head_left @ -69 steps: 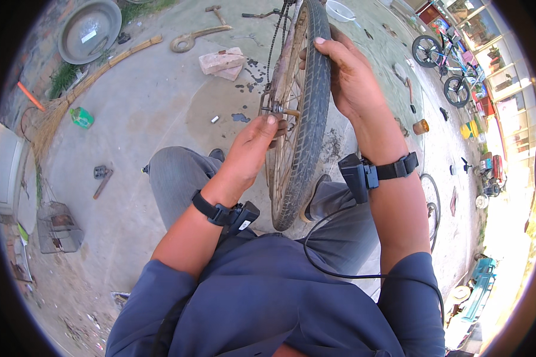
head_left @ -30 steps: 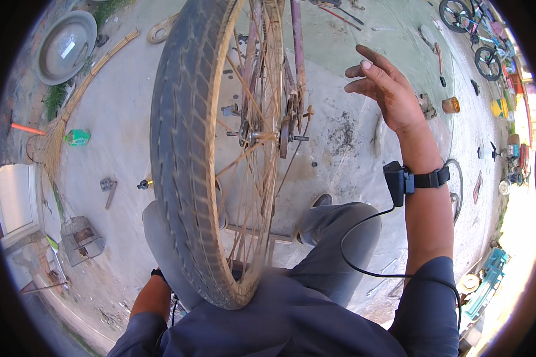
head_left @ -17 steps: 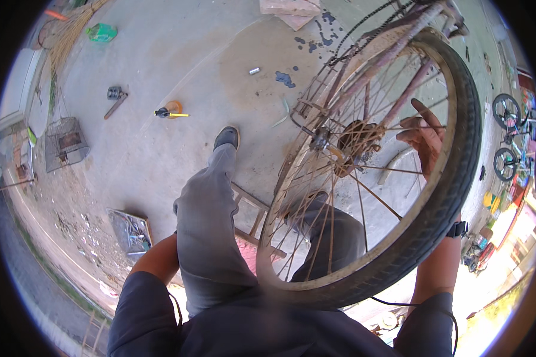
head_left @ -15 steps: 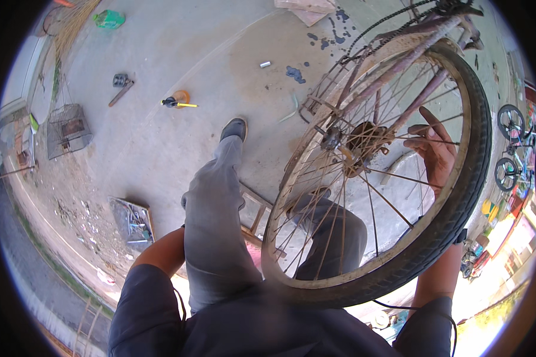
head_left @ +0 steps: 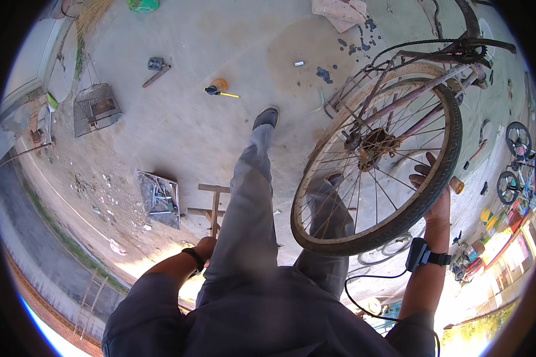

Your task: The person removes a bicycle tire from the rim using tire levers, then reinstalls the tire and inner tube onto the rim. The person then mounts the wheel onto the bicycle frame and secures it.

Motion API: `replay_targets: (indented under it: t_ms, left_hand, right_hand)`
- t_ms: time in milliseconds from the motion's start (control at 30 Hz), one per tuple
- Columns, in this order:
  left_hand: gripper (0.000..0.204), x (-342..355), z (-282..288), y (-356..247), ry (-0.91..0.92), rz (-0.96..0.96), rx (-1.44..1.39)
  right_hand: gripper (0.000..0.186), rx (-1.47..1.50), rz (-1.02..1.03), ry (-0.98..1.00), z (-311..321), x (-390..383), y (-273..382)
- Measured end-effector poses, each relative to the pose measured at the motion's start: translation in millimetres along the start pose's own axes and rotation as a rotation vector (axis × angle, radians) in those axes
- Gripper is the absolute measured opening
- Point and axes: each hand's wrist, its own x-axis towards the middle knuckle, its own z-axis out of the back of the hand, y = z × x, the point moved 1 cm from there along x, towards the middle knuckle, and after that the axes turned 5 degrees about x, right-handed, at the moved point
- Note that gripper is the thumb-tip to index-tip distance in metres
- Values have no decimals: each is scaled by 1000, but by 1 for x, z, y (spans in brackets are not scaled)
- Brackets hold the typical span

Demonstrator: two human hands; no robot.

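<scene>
My left hand (head_left: 205,247) is closed at the near end of a wooden stool (head_left: 215,208), beside my left leg. On the right, the rear wheel (head_left: 363,245) of a rusty bicycle, apparently upside down, stands in front of my right leg. Its chain (head_left: 399,44) and frame are above it. My right hand (head_left: 438,205) is behind the tyre's right side, its fingers apart and seen through the spokes. Whether it touches the tyre, I cannot tell. A tan, rounded end (head_left: 457,185) sticks out beside this hand; I cannot make out what it is.
A tray of tools (head_left: 159,199) lies on the ground at the left. Ahead are an amber bottle with a yellow nozzle (head_left: 219,87), a wire cage (head_left: 98,110) and a long-handled tool (head_left: 156,71). Another bicycle (head_left: 512,160) stands far right.
The stool has come from between my legs to the left of my left leg. My left hand, hidden before, now shows at it. My right hand sits lower behind the tyre. The view has shifted.
</scene>
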Motion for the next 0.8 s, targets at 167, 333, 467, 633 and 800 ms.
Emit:
replay_targets:
  t_ms: [167,333,467,633,800]
  left_hand:
    - [27,-90,61,-13,132,30,426]
    - [29,-159,78,-34,229,190,550]
    - [34,-195,49,-27,101,230,496]
    - [37,-225,-12,-1,12,267,492]
    - [40,-248,-59,24,18,285,346]
  right_hand:
    - [59,-28,13,-77,-15,-56,20]
    - [68,-129,74,-57,-38,-89,26]
    - [73,-217,158,-32,-50,-92,14]
    - [80,-389,390,-80,-68,-87,-13]
    - [75,-851,725,-409,-100,-120,-3]
